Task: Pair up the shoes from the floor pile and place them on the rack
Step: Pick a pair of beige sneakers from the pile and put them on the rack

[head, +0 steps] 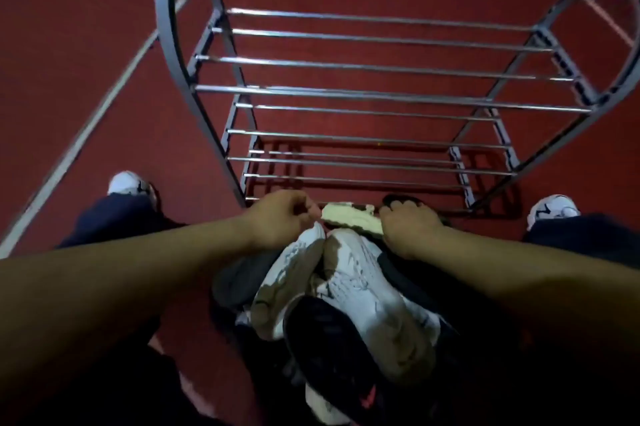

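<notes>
Dim, reddish cast. Glints on rack (377, 93) bars beyond left hand (277, 217); bar shadows on floor (86, 44) just past knuckles. Forearms soft, dark. Wide-angle bending at edges.

The floor (86, 44) is dark red with thin white lines (104, 107) running across it. A metal shoe rack (363, 93) stands on the floor. It has round grey ends and shiny bars going from side to side, on more than one level. No shoes sit on its bars. Right in front of the rack, a pile of shoes (339, 290) lies on the floor. Two white shoes lie side by side on top, touching each other. A black shoe (325, 349) lies near them. A pale shoe sole (349, 216) shows at the far end of the pile, close to the rack's lowest bar.
</notes>
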`<state>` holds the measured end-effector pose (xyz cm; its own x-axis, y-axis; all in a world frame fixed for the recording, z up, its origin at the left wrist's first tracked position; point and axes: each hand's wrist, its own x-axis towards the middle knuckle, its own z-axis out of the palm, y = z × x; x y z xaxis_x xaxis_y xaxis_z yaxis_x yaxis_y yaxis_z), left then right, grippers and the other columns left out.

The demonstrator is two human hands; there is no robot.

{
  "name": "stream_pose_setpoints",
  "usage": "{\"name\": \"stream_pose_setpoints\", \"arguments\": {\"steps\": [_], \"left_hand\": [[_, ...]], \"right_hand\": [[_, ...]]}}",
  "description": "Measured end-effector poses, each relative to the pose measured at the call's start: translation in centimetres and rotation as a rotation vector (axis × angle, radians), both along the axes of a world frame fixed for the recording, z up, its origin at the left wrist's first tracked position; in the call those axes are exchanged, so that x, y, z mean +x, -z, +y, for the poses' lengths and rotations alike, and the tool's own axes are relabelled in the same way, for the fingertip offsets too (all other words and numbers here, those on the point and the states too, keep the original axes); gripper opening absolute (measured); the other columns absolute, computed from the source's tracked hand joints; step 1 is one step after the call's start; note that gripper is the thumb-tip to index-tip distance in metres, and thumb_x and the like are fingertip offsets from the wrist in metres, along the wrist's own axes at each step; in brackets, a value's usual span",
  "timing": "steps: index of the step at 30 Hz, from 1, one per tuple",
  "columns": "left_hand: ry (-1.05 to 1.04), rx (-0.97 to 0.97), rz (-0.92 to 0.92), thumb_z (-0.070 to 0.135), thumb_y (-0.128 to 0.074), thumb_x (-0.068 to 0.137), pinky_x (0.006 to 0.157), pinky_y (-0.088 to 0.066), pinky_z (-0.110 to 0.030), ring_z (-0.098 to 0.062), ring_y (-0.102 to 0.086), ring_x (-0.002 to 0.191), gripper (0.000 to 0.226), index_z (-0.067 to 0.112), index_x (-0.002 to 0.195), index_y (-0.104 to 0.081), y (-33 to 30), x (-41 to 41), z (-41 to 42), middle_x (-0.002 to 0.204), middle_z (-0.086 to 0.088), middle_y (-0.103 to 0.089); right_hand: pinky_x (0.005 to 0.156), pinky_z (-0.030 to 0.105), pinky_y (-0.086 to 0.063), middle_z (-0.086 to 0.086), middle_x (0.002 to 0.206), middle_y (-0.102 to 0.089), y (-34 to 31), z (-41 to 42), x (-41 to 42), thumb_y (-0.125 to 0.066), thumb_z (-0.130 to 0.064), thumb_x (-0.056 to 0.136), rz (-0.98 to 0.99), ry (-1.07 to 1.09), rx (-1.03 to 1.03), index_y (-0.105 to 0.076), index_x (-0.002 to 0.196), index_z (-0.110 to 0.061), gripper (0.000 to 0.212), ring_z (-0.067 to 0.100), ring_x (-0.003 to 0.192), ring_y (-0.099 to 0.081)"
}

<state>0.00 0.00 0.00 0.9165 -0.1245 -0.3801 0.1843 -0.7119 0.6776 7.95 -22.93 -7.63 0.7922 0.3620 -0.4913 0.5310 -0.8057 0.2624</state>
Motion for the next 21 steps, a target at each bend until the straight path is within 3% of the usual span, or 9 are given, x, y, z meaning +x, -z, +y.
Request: {"name": "stream_pose_setpoints", "arguments": {"steps": [3,6,10,13,15,18,19,21], "left_hand": [[-0.02,-0.013,0.035,0.023,-0.052,0.097,0.087,-0.054,-0.036,-0.019,-0.067,0.096,0.013,0.019,0.098,-0.064,1.0,-1.4,1.1,0.1,0.0,-0.071],[-0.066,-0.075,0.056,0.023,-0.054,0.096,0.088,-0.056,-0.037,-0.018,-0.068,0.095,0.011,0.025,0.092,-0.064,1.9,-3.1,2.0,0.097,0.001,-0.072],[-0.125,-0.078,0.011,0.023,-0.055,0.095,0.078,-0.052,-0.026,-0.006,-0.062,0.081,0.011,0.028,0.088,-0.063,1.6,-3.3,3.3,0.093,0.007,-0.069],[-0.162,-0.1,-0.013,0.02,-0.054,0.096,0.075,-0.051,-0.027,-0.011,-0.061,0.081,0.011,0.023,0.091,-0.063,0.7,-2.6,3.4,0.09,0.005,-0.066],[-0.212,-0.087,-0.031,0.024,-0.053,0.097,0.071,-0.049,-0.027,-0.013,-0.058,0.08,0.012,0.02,0.094,-0.064,0.2,-1.9,3.7,0.089,0.005,-0.064],[-0.295,-0.101,-0.059,0.038,-0.053,0.097,0.07,-0.045,-0.027,-0.013,-0.056,0.08,0.021,0.02,0.101,-0.064,-0.7,-0.9,4.0,0.091,0.004,-0.063],[-0.309,-0.164,0.012,0.044,-0.053,0.095,0.074,-0.047,-0.029,-0.015,-0.058,0.083,0.025,0.022,0.103,-0.064,-1.1,-0.8,3.9,0.096,0.001,-0.064],[-0.274,-0.349,0.358,0.059,-0.05,0.09,0.083,-0.051,-0.039,-0.022,-0.062,0.092,0.045,0.021,0.108,-0.065,-1.5,-1.3,3.0,0.105,-0.003,-0.067]], "right_hand": [[0.1,0.05,-0.036,0.012,0.128,-0.053,0.6,0.0,0.1,-0.057,-0.02,0.088,-0.017,-0.033,-0.09,-0.044,0.132,-0.011,0.046,0.033,0.116,-0.049],[0.092,0.046,-0.042,0.015,0.125,-0.057,0.1,0.5,0.0,-0.059,-0.015,0.087,-0.01,-0.064,-0.074,-0.046,0.127,-0.008,0.043,0.034,0.112,-0.053],[0.074,0.034,-0.044,0.008,0.119,-0.062,-5.1,3.6,-0.6,-0.071,-0.037,0.076,0.061,0.03,0.073,-0.052,0.118,-0.015,0.05,0.03,0.107,-0.06],[0.065,0.028,-0.041,0.001,0.097,-0.06,-11.8,4.3,-2.0,-0.072,-0.043,0.073,0.061,-0.059,0.128,-0.052,0.106,-0.02,0.045,0.025,0.088,-0.061],[0.055,0.027,-0.036,-0.007,0.079,-0.051,-15.3,2.9,-2.8,-0.071,-0.04,0.076,0.158,-0.14,0.223,-0.048,0.102,-0.022,0.039,0.014,0.07,-0.052],[0.066,0.026,-0.036,-0.017,0.087,-0.048,-16.6,-0.3,-3.7,-0.069,-0.029,0.076,0.186,-0.307,0.376,-0.049,0.104,-0.032,0.034,0.01,0.081,-0.048],[0.072,0.025,-0.036,-0.018,0.09,-0.046,-16.1,-1.1,-3.7,-0.068,-0.024,0.075,0.135,-0.376,0.443,-0.052,0.105,-0.032,0.035,0.01,0.087,-0.046],[0.076,0.025,-0.038,-0.016,0.097,-0.047,-14.6,-1.9,-3.1,-0.066,-0.015,0.078,0.05,-0.497,0.567,-0.056,0.105,-0.029,0.032,0.012,0.094,-0.046]]}}
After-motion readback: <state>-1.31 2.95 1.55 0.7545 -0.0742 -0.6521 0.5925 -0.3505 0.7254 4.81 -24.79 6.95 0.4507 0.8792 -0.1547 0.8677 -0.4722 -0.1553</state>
